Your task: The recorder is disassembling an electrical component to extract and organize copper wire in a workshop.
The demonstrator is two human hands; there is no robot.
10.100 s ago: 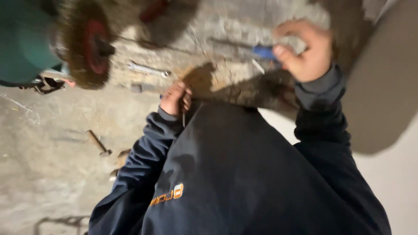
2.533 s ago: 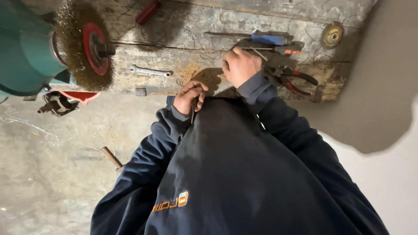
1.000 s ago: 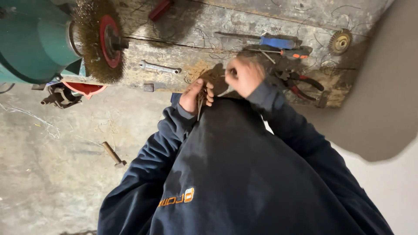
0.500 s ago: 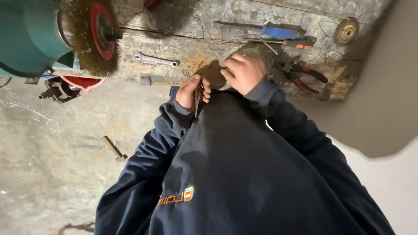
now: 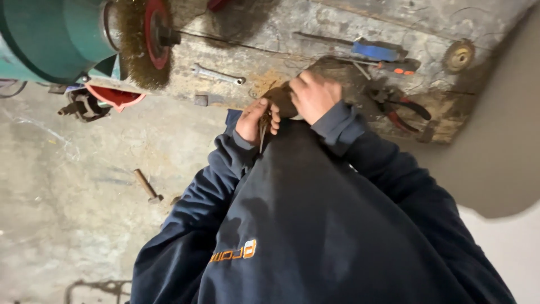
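My left hand [image 5: 254, 120] is closed around a thin, rusty metal strip [image 5: 262, 130] that points down toward my dark blue sweatshirt. My right hand [image 5: 314, 94] sits just right of it, gripping a dark brown, rusty lump [image 5: 279, 97] that touches the top of the strip. Both hands meet at the front edge of a worn workbench [image 5: 315, 28]. What the brown lump is cannot be made out.
A teal bench grinder [image 5: 53, 34] with a wire brush wheel [image 5: 135, 42] stands at the bench's left. A wrench [image 5: 217, 73], a blue-handled tool [image 5: 374, 50], red-handled pliers [image 5: 400, 104] and a small wire wheel [image 5: 458, 55] lie on the bench. A hammer [image 5: 147, 187] lies on the concrete floor.
My right hand came back from the tools on the bench and joined the left hand. Over the last second both hands stay together and only the view shifts slightly.
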